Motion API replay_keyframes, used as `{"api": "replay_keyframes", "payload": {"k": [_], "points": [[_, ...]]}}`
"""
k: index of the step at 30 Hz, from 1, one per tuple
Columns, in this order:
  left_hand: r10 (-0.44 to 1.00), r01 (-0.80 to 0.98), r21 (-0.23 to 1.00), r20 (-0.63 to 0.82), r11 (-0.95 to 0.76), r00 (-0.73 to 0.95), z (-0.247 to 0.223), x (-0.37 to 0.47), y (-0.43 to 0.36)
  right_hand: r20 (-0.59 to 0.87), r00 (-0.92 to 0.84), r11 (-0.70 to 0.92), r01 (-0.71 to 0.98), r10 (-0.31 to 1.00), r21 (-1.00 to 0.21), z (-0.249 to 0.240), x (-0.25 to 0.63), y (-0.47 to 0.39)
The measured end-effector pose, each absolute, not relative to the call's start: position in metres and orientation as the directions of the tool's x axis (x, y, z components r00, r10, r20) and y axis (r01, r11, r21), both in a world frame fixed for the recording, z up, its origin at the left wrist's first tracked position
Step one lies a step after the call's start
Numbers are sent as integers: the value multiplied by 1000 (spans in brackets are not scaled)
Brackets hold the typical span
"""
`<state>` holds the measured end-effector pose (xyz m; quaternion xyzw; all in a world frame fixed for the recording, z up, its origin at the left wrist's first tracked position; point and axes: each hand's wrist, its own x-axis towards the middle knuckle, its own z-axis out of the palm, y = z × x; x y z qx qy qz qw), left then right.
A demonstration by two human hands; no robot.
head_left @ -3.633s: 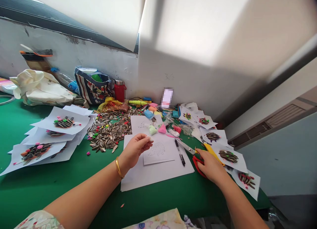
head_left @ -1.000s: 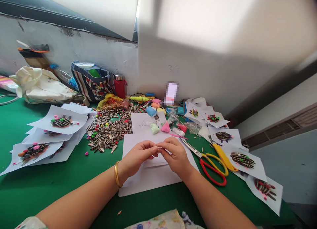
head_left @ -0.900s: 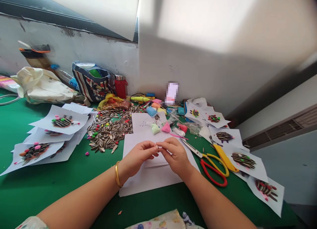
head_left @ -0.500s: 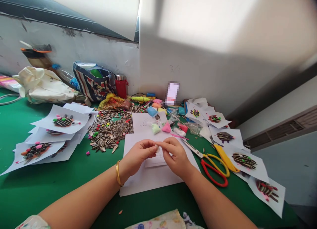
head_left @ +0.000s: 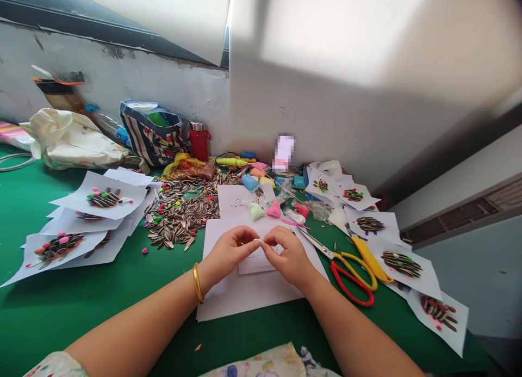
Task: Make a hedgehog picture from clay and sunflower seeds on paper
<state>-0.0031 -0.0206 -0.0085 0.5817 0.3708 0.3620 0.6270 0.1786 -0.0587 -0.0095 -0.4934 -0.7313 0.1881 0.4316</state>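
My left hand (head_left: 230,251) and my right hand (head_left: 287,254) meet over the white sheets, fingertips almost touching. Pinched between them is a small white lump (head_left: 258,241), which looks like soft modelling clay; fingers hide most of it. Beneath lies a small paper with a faint drawing (head_left: 256,264), on top of a larger white sheet (head_left: 228,303). Just beyond my hands are packets of coloured clay, among them a pale green one (head_left: 256,211) and a pink one (head_left: 274,209). Scissors with red and yellow handles (head_left: 353,282) lie to the right of my right hand.
Sunflower seeds (head_left: 179,219) are heaped at the left on the green table (head_left: 134,322). Sheets with seed pictures lie at the left (head_left: 101,197) and right (head_left: 402,263). A yellow cutter (head_left: 369,259) is by the scissors. Bags and a red bottle (head_left: 199,143) line the wall.
My fingertips have shifted: the right fingers, stretched toward the left hand before, are now bent and pinch the white lump together with the left thumb and finger.
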Motion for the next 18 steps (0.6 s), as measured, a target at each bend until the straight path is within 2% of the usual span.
{"api": "replay_keyframes", "payload": {"k": [3,8,11,14,18], "points": [[895,24,1000,-17,7,446,-9,-4,-19,437,-137,435,550,889,-713,-10,179,-58],[904,-21,996,-70,87,422,-9,-3,-19,389,-132,397,528,912,-751,-11,179,-58],[915,13,1000,-7,2,402,-9,-3,-20,382,-130,388,543,915,-745,-12,179,-57],[915,129,984,61,-122,399,-7,-3,-21,374,-145,387,564,916,-730,-13,179,-56],[911,112,991,24,-77,412,-7,-1,-22,369,-132,380,527,920,-760,-13,179,-56]]}}
